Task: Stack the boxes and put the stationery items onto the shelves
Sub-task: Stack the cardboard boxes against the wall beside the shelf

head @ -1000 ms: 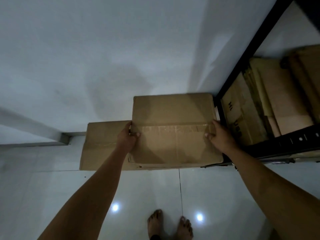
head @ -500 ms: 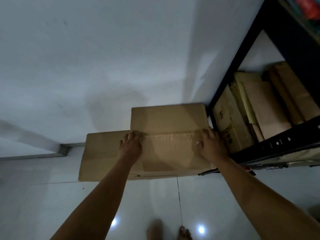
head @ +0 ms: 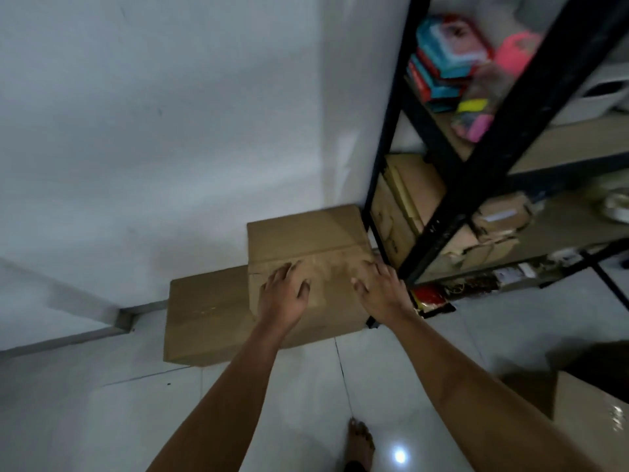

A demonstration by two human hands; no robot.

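1. Upper box: sits on the lower box, at the wall, hard against the black shelf post at its 3 o'clock. The lower box sticks out from under it toward 9 o'clock.
2. Your left hand lies over the near top of the upper box, fingers spread and fairly straight, thumb out; it grips nothing.
3. Your right hand rests near the 3 o'clock edge, fingers spread flat; it holds nothing either. Contact pressure cannot be told; the frame is blurred.
4. Handling, as a judgement: plain corrugated card, stiff at edges and corners, softer mid-panel along the taped seam. Weight unknown.
5. Where to take hold: the two short side walls, palms low, not the flaps.
6. Surface looks dry and matte, so slip is unlikely; a crushed corner against the post is the likelier fault.
7. Stationery lies on the shelf at 1 o'clock.
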